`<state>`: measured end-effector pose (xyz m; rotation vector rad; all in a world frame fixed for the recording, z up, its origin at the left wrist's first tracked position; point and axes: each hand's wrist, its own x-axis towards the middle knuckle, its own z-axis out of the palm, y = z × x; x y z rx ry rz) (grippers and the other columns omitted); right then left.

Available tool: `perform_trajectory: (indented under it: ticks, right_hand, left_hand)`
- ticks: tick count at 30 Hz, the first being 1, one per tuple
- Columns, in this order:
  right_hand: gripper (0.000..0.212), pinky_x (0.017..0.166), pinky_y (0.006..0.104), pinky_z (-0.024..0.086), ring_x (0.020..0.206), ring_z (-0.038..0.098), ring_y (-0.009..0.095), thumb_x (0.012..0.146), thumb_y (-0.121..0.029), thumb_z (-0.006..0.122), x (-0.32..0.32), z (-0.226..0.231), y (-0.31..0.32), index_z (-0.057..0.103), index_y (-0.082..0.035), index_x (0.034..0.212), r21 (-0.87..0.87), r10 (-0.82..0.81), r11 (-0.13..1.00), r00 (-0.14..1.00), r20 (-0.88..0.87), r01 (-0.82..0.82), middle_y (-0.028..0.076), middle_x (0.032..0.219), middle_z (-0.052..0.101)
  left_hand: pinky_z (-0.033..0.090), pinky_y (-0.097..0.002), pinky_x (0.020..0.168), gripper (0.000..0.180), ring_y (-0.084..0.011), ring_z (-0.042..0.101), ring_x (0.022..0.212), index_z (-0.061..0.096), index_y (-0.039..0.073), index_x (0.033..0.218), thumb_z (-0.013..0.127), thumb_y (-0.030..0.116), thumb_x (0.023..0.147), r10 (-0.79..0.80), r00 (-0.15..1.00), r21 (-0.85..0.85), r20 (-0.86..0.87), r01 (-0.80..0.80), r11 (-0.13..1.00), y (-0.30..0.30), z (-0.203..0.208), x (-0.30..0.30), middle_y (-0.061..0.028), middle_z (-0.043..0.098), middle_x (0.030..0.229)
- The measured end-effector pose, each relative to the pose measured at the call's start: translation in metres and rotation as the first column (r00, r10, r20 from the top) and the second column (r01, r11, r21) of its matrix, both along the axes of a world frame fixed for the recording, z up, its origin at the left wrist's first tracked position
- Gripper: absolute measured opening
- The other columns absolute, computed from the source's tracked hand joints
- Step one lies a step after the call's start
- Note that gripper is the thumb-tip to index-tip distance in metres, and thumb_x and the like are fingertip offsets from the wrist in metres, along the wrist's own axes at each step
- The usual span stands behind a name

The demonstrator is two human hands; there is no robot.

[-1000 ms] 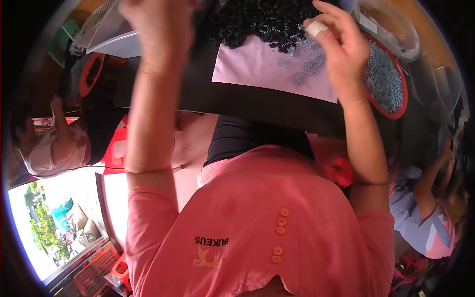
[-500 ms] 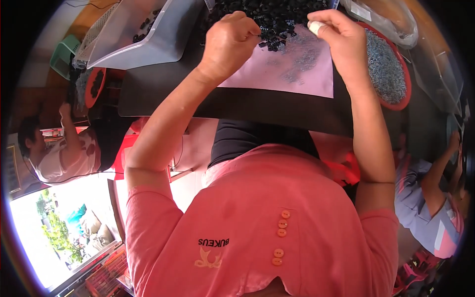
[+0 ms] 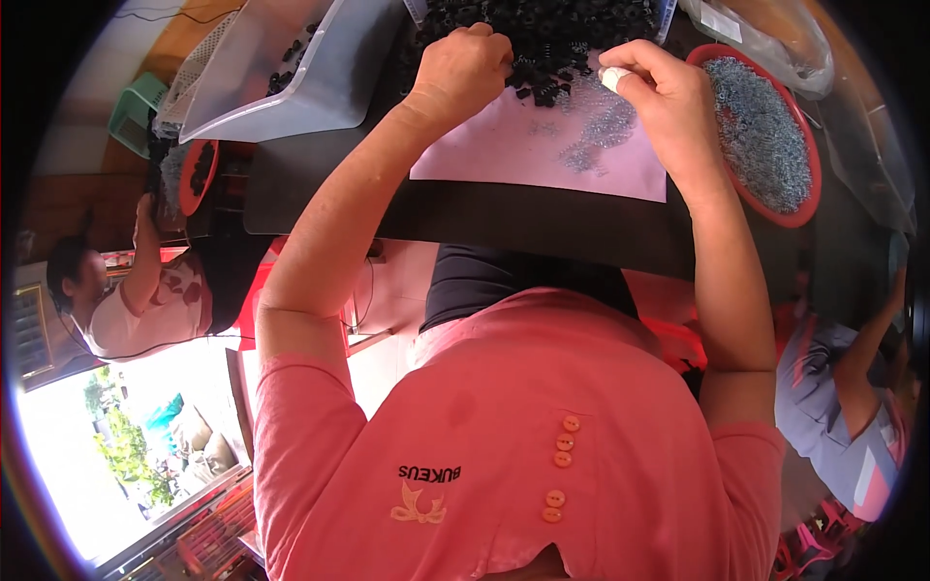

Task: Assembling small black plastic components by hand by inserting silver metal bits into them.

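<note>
Bench (image 3: 542,215) is black, pale pink sheet (image 3: 504,145) on top. Little parts (image 3: 547,24) piled at the far side are mostly black; tiny bits (image 3: 605,128) beside them look kinda blue-grey, same as the fill (image 3: 760,131) in the red tray (image 3: 814,169) on the right. Left bin (image 3: 334,92): cloudy white.

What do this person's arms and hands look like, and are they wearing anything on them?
Short pink sleeves end near the elbows, leaving the forearms uncovered. The left hand is ungloved, with nothing worn on it that I can see. The right hand is ungloved too, but has a white wrap around the thumb.
</note>
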<state>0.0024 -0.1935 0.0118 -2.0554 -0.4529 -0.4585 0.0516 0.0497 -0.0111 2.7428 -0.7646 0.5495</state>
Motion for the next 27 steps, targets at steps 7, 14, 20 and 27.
perform_trajectory:
  ticks: [7, 14, 20, 27]
  right_hand:
    - [0.012, 0.060, 0.0306, 0.049, 0.063, 0.065, 0.019, 0.082, -0.010, 0.070, 0.000, -0.004, 0.004, 0.070, -0.006, 0.093, -0.001, 0.043, 0.999, 0.999, 0.026, -0.043, 0.008, 0.074, 0.069]
    - [0.011, 0.060, 0.0304, 0.049, 0.062, 0.064, 0.019, 0.082, -0.009, 0.069, -0.003, -0.001, 0.004, 0.070, -0.005, 0.092, 0.013, 0.043, 0.999, 0.999, 0.002, -0.043, 0.009, 0.074, 0.068]
    - [0.018, 0.060, 0.0205, 0.043, 0.066, 0.055, 0.004, 0.085, -0.001, 0.063, -0.003, -0.003, 0.003, 0.070, -0.003, 0.102, -0.016, 0.060, 0.998, 0.998, 0.016, -0.059, 0.000, 0.075, 0.066]
    - [0.018, 0.059, 0.0201, 0.042, 0.067, 0.055, 0.003, 0.085, -0.001, 0.064, -0.003, -0.003, 0.002, 0.070, -0.003, 0.102, -0.019, 0.059, 0.998, 0.998, 0.029, -0.058, 0.000, 0.075, 0.066]
  left_hand:
    - [0.052, -0.0424, 0.071, 0.007, -0.0291, 0.063, 0.085, 0.066, 0.006, 0.081, 0.062, 0.013, 0.081, -0.014, 0.993, 0.143, 0.118, -0.004, 0.990, 0.000, -0.005, 0.007, -0.0070, 0.061, 0.087]
    - [0.052, -0.0400, 0.073, 0.008, -0.0291, 0.064, 0.084, 0.068, 0.008, 0.086, 0.063, 0.011, 0.080, -0.036, 0.999, -0.051, 0.036, 0.038, 0.998, 0.007, -0.004, -0.002, -0.0064, 0.062, 0.087]
    - [0.052, -0.0386, 0.073, 0.012, -0.0281, 0.064, 0.082, 0.069, 0.008, 0.090, 0.066, 0.011, 0.078, -0.061, 0.998, -0.034, -0.004, 0.060, 0.998, 0.006, 0.000, 0.001, -0.0055, 0.062, 0.088]
    - [0.052, -0.0365, 0.072, 0.014, -0.0249, 0.064, 0.081, 0.068, 0.009, 0.090, 0.071, 0.014, 0.076, -0.080, 0.996, 0.022, -0.047, 0.081, 0.996, 0.005, 0.006, 0.002, -0.0041, 0.061, 0.086]
